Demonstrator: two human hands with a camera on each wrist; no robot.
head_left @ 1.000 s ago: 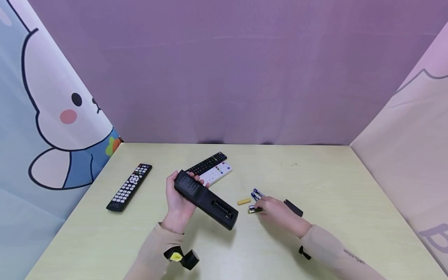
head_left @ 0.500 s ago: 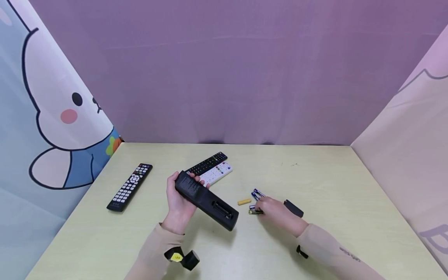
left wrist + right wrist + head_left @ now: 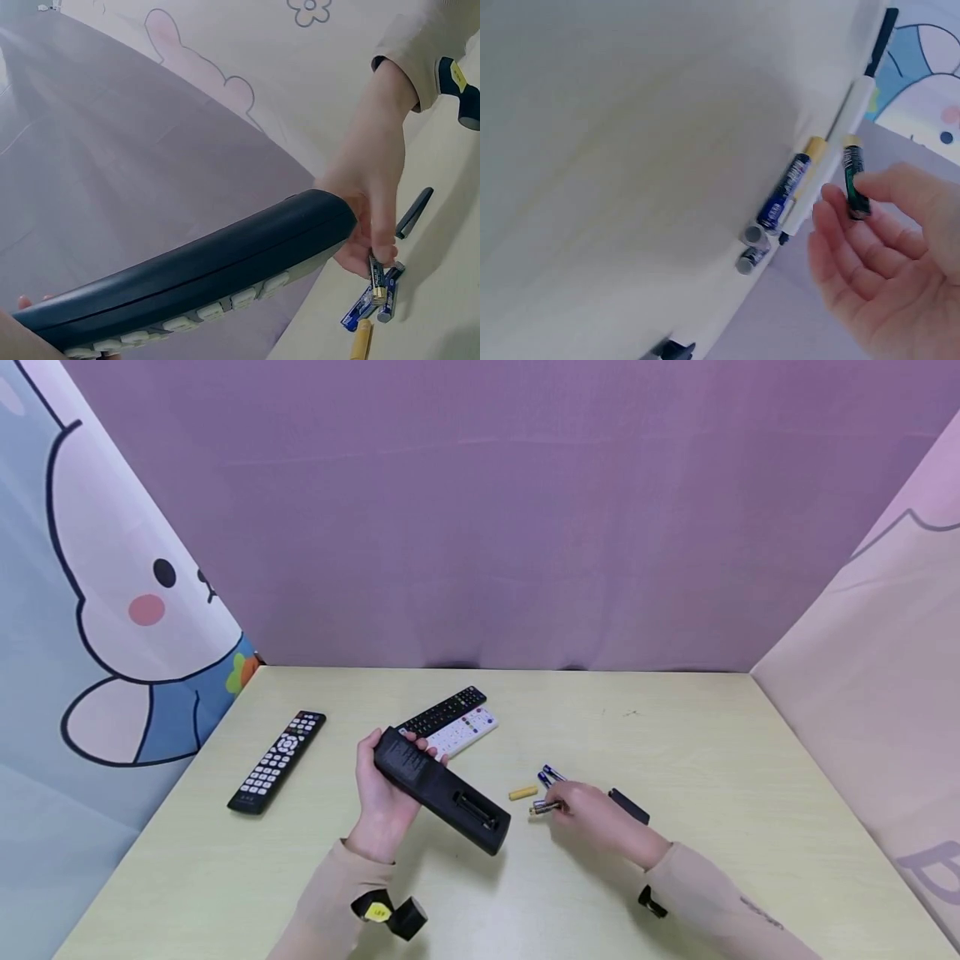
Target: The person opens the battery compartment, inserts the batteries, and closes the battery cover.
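Note:
My left hand (image 3: 386, 797) grips a black remote control (image 3: 442, 789) above the table, its back turned up and its battery compartment (image 3: 477, 810) uncovered. In the left wrist view the remote's pale buttons face down. Between thumb and fingers my right hand (image 3: 588, 810) pinches a dark battery with a gold end (image 3: 854, 176). Just beside that hand lie several loose batteries: a yellow one (image 3: 522, 792), a blue one (image 3: 786, 193) and others with silver ends (image 3: 750, 260). The right hand partly hides them in the head view. A black battery cover (image 3: 628, 806) lies behind the right hand.
A white remote (image 3: 465, 732) and a black remote (image 3: 446, 710) lie side by side beyond the left hand. Another black remote with white buttons (image 3: 277, 762) lies at the left. Purple cloth (image 3: 495, 527) hangs along the table's back edge, with printed cloth on both sides.
The dark battery has shifted and tilted in the right fingers, away from the blue one it lay beside. The left hand and its remote hold still.

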